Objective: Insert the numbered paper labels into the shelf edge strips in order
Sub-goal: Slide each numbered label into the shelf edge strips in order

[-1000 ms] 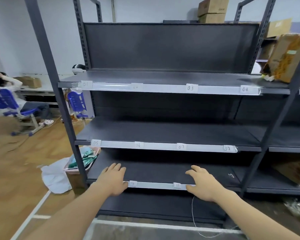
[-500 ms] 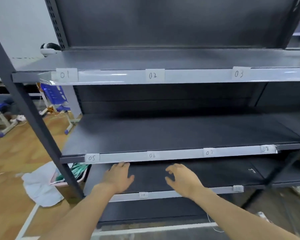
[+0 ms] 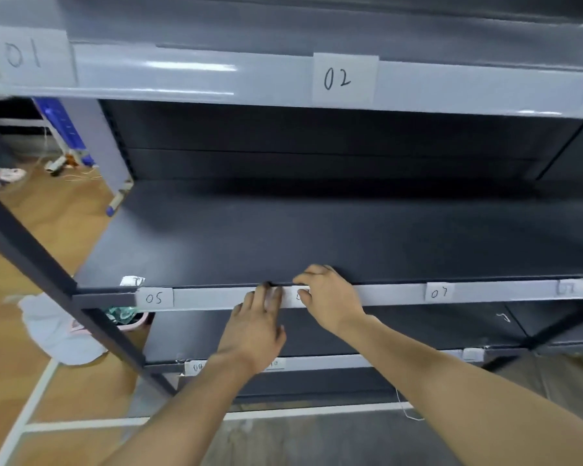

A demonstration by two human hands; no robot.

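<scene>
pinching label [image 3: 298, 297], right hand [image 3: 332, 299]; left hand [image 3: 254, 327] flat on strip [image 3: 209, 297].

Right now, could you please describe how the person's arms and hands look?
Both forearms are bare to the frame edge, and no sleeves show. The left hand and right hand wear no gloves, and no ring, watch or wristband is visible.
</scene>
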